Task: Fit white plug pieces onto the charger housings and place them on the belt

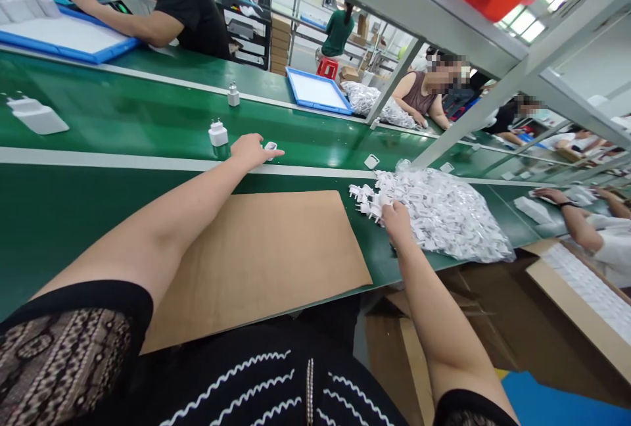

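Plug parts (371, 206) touch the right hand (397, 220), a casing (271, 146) the left hand (248, 151); grips unclear.

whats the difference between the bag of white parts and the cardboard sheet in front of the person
The bag of white parts is clear plastic, while the cardboard sheet is plain brown and opaque.
The bag bulges with a heap of pieces; the sheet lies flat.
The right hand is at the bag's open-looking end, among loose parts, but not at the sheet.
Both lie on the green work surface.
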Demonstrator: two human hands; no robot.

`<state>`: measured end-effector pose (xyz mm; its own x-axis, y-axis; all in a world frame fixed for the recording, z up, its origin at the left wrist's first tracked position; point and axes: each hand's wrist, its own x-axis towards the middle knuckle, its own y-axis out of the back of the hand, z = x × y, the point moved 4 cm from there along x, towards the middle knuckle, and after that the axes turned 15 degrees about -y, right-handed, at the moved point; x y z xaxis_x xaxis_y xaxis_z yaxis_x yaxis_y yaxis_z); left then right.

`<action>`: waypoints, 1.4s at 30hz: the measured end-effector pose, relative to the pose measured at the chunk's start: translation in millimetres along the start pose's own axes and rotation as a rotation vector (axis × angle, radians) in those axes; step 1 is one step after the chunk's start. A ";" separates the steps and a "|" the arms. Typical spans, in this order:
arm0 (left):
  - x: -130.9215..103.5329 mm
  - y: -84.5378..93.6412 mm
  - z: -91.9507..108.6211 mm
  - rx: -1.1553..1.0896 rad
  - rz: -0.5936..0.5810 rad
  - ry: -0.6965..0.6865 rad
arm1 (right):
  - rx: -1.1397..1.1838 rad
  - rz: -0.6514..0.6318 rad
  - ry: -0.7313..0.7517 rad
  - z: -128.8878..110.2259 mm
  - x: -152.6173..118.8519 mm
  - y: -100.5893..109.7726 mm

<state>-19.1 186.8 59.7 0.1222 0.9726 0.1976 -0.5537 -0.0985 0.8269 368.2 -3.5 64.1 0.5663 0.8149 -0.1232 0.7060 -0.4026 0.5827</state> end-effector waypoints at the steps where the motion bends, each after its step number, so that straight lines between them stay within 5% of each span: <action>1: 3.5 -3.0 4.5 0.015 -0.018 0.006 | 0.073 -0.047 -0.031 -1.4 -4.3 -6.1; 6: -1.6 -6.7 29.0 0.065 -0.021 -0.045 | 0.425 -0.354 -0.123 -13.0 -23.3 -45.5; 12: -80.9 -1.8 55.4 -0.061 -0.119 -0.339 | 0.615 -0.614 -0.130 -35.6 -33.6 -83.9; 16: -141.4 0.6 53.5 -0.139 -0.180 -0.401 | 0.489 -0.592 0.093 -53.2 -41.6 -103.7; 20: -172.2 0.1 43.9 -0.274 -0.204 -0.341 | 0.255 -0.505 0.293 -55.7 -52.6 -118.7; 31: -188.2 -11.3 45.8 -0.161 -0.084 -0.552 | 0.510 -0.829 -0.009 -38.6 -44.8 -117.6; 38: -184.9 -14.2 40.9 -0.161 -0.133 -0.616 | 0.631 -0.885 -0.148 -42.3 -51.1 -113.5; 42: -180.0 -14.0 47.7 -0.175 -0.257 -0.689 | 0.629 -0.880 -0.190 -38.7 -50.1 -116.3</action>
<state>6.0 3.1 37.7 0.7204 0.6035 0.3418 -0.5538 0.2039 0.8073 241.3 18.6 33.6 -0.2238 0.8657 -0.4478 0.9553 0.1037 -0.2770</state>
